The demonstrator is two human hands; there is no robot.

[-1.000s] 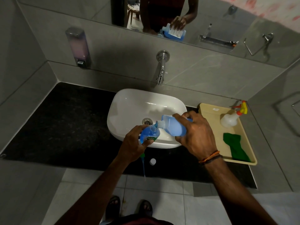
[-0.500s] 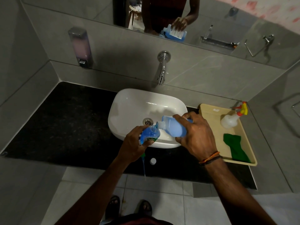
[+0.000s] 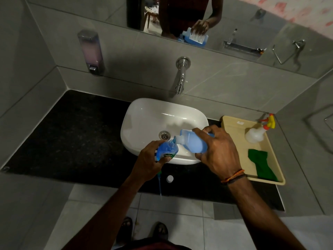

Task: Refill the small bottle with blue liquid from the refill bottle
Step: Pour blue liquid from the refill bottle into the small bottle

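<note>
Over the front rim of the white basin [image 3: 144,112], my left hand [image 3: 149,161] grips the small clear bottle [image 3: 167,149], which holds blue liquid and bears a green label. My right hand [image 3: 219,152] holds the larger refill bottle [image 3: 193,141] tipped on its side, neck pointing left. A thin blue stream runs from its white neck into the small bottle's mouth. A pump head with its tube [image 3: 159,183] lies on the counter below my left hand, beside a small white cap [image 3: 170,178].
The basin sits on a black counter [image 3: 72,134] under a wall tap [image 3: 181,78]. A beige tray [image 3: 232,123] at the right holds a spray bottle [image 3: 255,134] and a green cloth [image 3: 261,165]. A soap dispenser [image 3: 91,51] hangs on the left wall.
Both hands and bottles hold almost the same pose. The pouring continues.
</note>
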